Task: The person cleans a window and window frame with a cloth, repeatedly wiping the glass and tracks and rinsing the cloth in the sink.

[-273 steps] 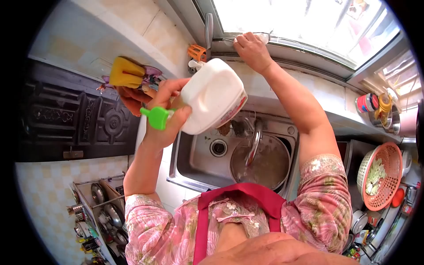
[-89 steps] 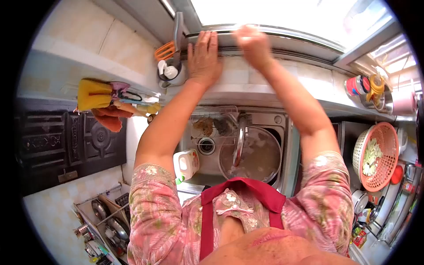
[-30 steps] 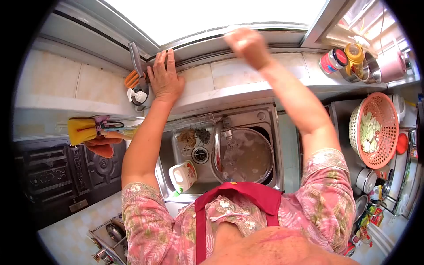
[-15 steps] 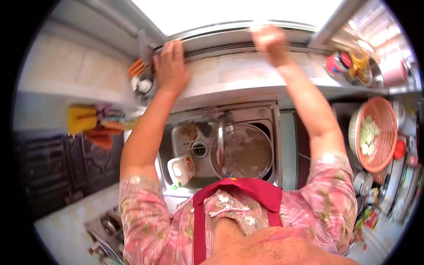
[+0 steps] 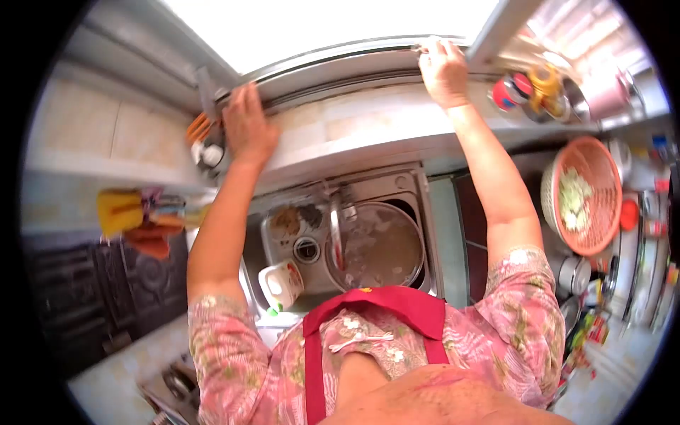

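Observation:
My left hand (image 5: 248, 127) lies with stretched fingers on the tiled sill, its fingertips at the left end of the window track (image 5: 333, 92). Close beside it stands a holder with orange-handled scissors (image 5: 200, 127). At the right end of the window frame (image 5: 368, 53), my right hand (image 5: 444, 74) is closed against the lower rail. A small greyish bit shows at its fingertips, too small to name. Below both arms is a steel sink (image 5: 425, 234) with a large round pan (image 5: 418, 244) of cloudy water under the tap (image 5: 337, 227).
A white jug (image 5: 283, 285) leans in the sink's left part. On the right sit a pink colander (image 5: 605, 205) of chopped pale vegetables and a red-lidded jar (image 5: 511, 92) on the sill. Yellow and orange cloths (image 5: 120, 211) hang at the left.
My right hand has slid rightward along the window rail, closer to the corner, and is less blurred. My left hand keeps its place by the track's left end. The whole view has shifted slightly.

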Available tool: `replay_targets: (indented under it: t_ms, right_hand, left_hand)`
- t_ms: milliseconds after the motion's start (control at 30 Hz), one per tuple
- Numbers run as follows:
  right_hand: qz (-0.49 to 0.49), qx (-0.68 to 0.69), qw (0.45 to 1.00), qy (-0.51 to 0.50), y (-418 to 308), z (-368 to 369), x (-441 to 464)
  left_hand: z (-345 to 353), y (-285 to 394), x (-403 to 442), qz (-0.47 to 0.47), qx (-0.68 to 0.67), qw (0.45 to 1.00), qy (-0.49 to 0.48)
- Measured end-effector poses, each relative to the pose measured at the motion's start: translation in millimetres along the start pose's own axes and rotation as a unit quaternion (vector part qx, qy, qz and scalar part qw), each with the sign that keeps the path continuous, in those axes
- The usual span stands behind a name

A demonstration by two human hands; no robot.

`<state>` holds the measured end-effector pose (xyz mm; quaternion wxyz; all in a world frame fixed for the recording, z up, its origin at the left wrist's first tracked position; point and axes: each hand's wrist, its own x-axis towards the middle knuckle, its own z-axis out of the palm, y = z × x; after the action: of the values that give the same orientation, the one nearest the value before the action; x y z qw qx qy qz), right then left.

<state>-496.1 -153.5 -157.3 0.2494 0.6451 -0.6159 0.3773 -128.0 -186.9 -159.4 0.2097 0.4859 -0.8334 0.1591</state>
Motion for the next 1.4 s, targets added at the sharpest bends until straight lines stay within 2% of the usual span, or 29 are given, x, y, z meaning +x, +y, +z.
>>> replay_targets:
  t_ms: [133, 367, 467, 533, 600, 667, 700, 767, 800, 867, 933, 1000, 1067, 1167, 1200, 1267, 1333, 1400]
  right_hand:
    - [0.043, -0.011, 0.999, 0.003, 30, 3, -4]
    - [-0.015, -0.022, 0.999, 0.026, 45, 0, -4]
    - [0.029, -0.015, 0.999, 0.04, 52, 2, -22]
    - [0.039, -0.032, 0.992, 0.115, 51, -8, -22]
    - [0.066, -0.094, 0.984, 0.135, 56, 1, -22]
    - [0.152, -0.079, 0.977, 0.126, 26, 25, -27]
    - [0.158, -0.044, 0.979, 0.12, 11, 31, -27]
    - [0.052, -0.02, 0.995, 0.087, -27, 34, -24]
    - [0.01, 0.019, 0.993, 0.116, -43, 42, -18]
    - [-0.028, 0.015, 0.997, 0.071, -45, 34, -12]
    - [-0.049, -0.145, 0.982, 0.107, -20, -2, 3]
    - [-0.027, -0.222, 0.971, 0.085, 16, -29, 11]
    - [-0.014, -0.241, 0.969, 0.054, 60, -18, 4]
    - [0.061, -0.217, 0.974, 0.022, 52, -5, -2]
    - [0.105, -0.186, 0.977, -0.01, 29, -1, -3]
    - [0.049, -0.115, 0.988, 0.087, 4, 17, -7]
    - [0.032, -0.086, 0.991, 0.099, -29, 20, -12]
    - [-0.033, -0.076, 0.993, 0.082, -20, 15, -14]
  left_hand:
    - [9, -1, -2, -0.026, 0.02, 0.999, -0.001]
    - [7, -3, 1, -0.007, 0.021, 1.0, -0.01]
    - [21, 9, -2, -0.006, 0.02, 1.0, -0.008]
    - [21, 19, -1, -0.012, 0.013, 1.0, -0.008]
    - [20, 24, 0, -0.014, 0.008, 1.0, -0.004]
    - [19, 24, -2, -0.006, 0.004, 1.0, 0.0]
    - [18, 23, -1, -0.002, 0.004, 1.0, 0.003]
    - [14, 22, -1, 0.004, 0.009, 1.0, 0.003]
    - [13, 22, -1, 0.006, 0.011, 1.0, 0.003]
    - [10, 21, -1, 0.0, 0.029, 0.999, -0.017]
    - [8, 19, -1, 0.008, 0.035, 0.999, -0.024]
    - [7, 20, 0, 0.018, 0.028, 0.999, -0.013]
    - [10, 24, 1, 0.012, 0.018, 1.0, -0.01]
    - [12, 26, 2, 0.012, 0.002, 1.0, 0.001]
    - [12, 26, 3, 0.013, -0.004, 1.0, 0.007]
    - [11, 26, 5, 0.01, -0.01, 1.0, 0.013]
    - [9, 27, 6, 0.011, -0.009, 1.0, 0.007]
    - [5, 27, 6, 0.01, 0.0, 1.0, -0.009]
